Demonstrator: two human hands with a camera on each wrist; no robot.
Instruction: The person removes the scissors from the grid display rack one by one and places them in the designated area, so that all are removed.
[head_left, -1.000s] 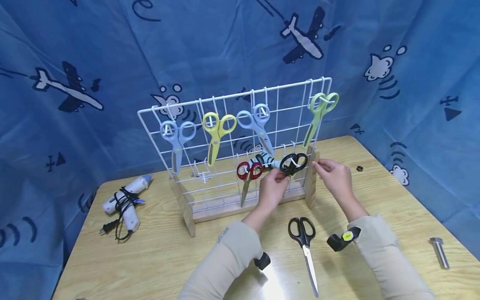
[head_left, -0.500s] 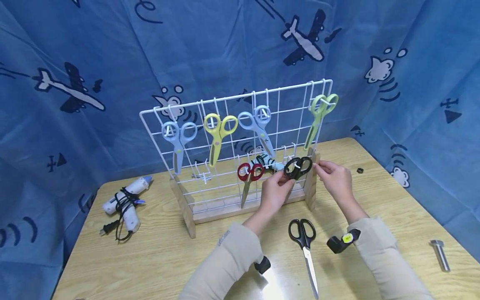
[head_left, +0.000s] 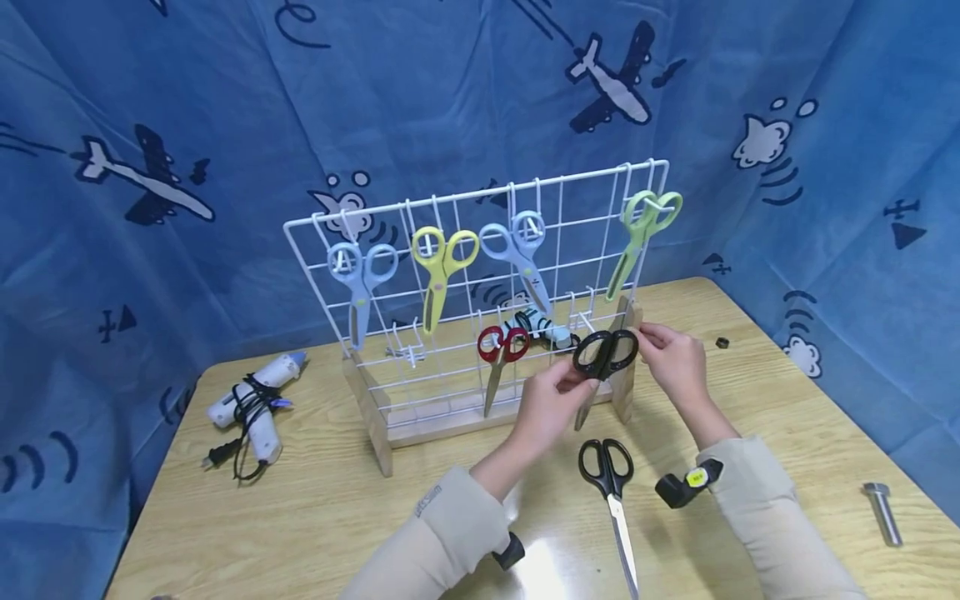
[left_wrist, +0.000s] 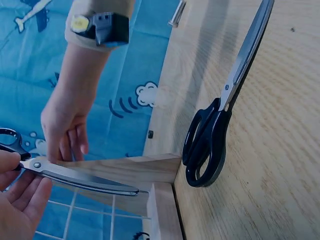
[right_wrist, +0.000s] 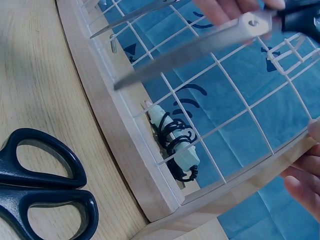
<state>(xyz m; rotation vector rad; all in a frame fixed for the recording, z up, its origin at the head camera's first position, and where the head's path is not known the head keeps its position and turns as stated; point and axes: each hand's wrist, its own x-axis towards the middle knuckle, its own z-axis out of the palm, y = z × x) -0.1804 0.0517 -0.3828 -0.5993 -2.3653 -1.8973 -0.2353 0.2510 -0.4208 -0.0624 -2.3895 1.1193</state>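
Observation:
In the head view my left hand (head_left: 546, 404) pinches a pair of black-handled scissors (head_left: 606, 357) near the pivot, in front of a white wire rack (head_left: 420, 202). Its blades (right_wrist: 190, 54) are nearly together and point down, apart from the grid. The handles stand clear of the white hook (head_left: 586, 322) behind them. My right hand (head_left: 675, 360) grips the rack's wooden side post (head_left: 628, 367), thumb and fingers on either side of it in the right wrist view. A second black-handled pair of scissors (left_wrist: 210, 142) lies on the table in front of the rack.
Red-handled scissors (head_left: 495, 367), yellow scissors (head_left: 437, 275), green scissors (head_left: 637, 242) and two blue pairs hang on the rack. Behind it lies a pale blue glue gun (right_wrist: 175, 137). A white glue gun (head_left: 258, 400) lies left; a bolt (head_left: 882, 512) lies right.
My left hand has drawn the black-handled scissors off their hook and toward me, slightly right and down. The right hand has stayed at the post.

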